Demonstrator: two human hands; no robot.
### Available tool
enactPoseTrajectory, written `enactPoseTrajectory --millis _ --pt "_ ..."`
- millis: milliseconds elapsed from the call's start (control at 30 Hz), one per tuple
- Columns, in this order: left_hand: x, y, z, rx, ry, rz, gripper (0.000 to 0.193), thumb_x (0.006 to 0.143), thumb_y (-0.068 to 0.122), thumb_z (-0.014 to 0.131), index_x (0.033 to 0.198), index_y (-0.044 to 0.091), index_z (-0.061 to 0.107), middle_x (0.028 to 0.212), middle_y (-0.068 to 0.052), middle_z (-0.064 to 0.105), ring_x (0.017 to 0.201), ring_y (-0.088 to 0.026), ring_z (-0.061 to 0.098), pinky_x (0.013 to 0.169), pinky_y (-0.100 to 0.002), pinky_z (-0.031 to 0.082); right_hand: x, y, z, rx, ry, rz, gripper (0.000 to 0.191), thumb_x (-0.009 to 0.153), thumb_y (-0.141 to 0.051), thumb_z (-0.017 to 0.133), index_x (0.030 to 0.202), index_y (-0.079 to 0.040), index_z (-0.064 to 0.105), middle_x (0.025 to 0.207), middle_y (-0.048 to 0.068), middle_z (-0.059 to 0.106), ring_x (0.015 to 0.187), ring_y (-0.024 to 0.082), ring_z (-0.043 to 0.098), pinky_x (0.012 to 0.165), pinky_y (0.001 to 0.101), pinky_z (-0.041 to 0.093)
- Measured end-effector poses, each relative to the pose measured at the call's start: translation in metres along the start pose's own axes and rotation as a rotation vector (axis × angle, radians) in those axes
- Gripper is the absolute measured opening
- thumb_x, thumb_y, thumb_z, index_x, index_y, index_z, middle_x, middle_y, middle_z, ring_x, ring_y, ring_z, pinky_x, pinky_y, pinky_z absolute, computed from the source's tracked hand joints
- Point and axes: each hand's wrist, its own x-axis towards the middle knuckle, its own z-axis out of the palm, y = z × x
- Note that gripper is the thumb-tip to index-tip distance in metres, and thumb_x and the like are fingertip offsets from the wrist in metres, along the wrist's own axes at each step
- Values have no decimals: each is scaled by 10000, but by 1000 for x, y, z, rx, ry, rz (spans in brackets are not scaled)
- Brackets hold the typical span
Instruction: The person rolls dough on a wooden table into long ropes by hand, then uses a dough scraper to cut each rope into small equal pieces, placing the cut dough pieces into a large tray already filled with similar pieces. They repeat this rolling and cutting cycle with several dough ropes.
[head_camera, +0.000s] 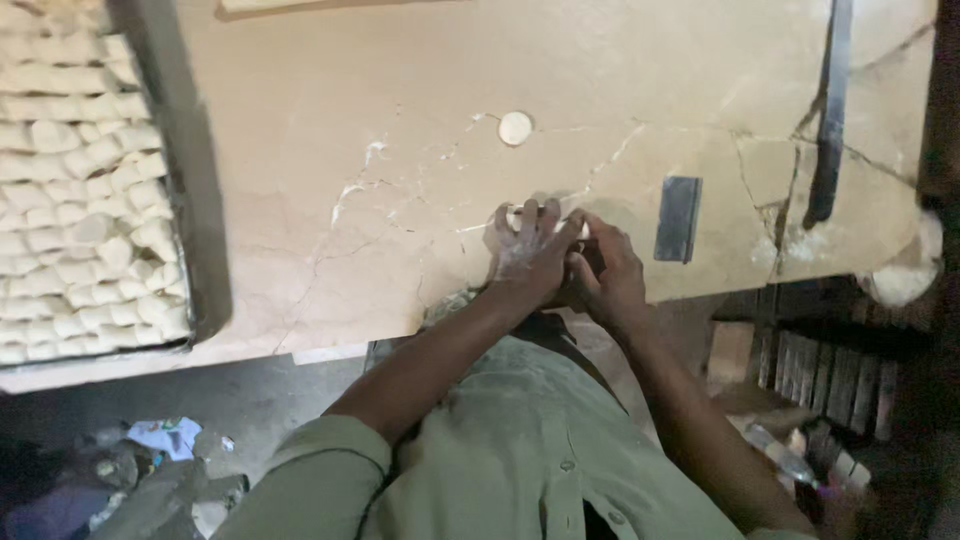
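Both hands work close together at the near edge of a cracked, beige stone worktop (330, 120), pressed over a small piece of pale dough (515, 214) that shows only as a whitish sliver past the fingertips. The left hand (530, 255) lies palm down on it, dusted white with flour, its fingers (527, 220) spread a little and laid flat on top of the dough. The right hand (608, 275) sits just beside it, touching it, with its fingers curled in towards the same piece; whether they actually pinch the dough cannot be told, since the left hand covers most of it. What can be seen of the dough is off-white, soft-looking and low, and its full shape is hidden. Further back on the worktop, well apart from the hands, lies a small round disc of dough (515, 127), flat, cream-coloured and neatly circular. To the right of the hands a flat metal scraper (678, 218) with a rectangular grey blade rests on the stone, and beyond it a long dark bar (830, 110) lies along a crack. At the left, a tray (195, 200) with a dark rim is packed with rows of small pale dough pieces (80, 190), lumpy and closely set. A larger lump of dough (905, 275) sits at the worktop's right corner. The person wears a pale green shirt (500, 450).
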Motion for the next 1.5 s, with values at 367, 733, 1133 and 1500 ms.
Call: enactPoseTrajectory --millis 367,733,1133,1500 --pt "-169 -312 -234 358 130 -458 465 926 374 639 1358 212 579 1282 -153 472 1237 -402 402 986 -717 277 157 -102 108 -619 -51 -344 443 947 -86 654 1379 -4 598 1407 300 574 1376 465 493 1145 601 354" --pt "-216 -490 -325 7 293 -494 689 1075 461 495 1675 163 333 1744 -198 155 1606 -468 76 1230 -729 -2 213 -353 273 351 -474 -270 357 951 -131 751 1275 -47 627 1234 145 680 1064 300 714 854 379 612" --pt "-97 -440 -303 -211 513 -446 605 1109 238 490 1678 175 294 1769 -151 126 1663 -404 99 1339 -670 -5 292 -221 207 -573 29 -354 786 1113 -386 640 1665 64 308 1712 309 190 1573 519 199 1261 617 230" --pt "48 -311 -190 66 165 -417 747 1054 420 564 1670 181 214 1713 -202 52 1585 -461 42 1252 -694 25 101 -104 98 -351 0 -227 467 925 -229 729 1314 -2 608 1405 232 519 1299 465 455 1085 555 392"
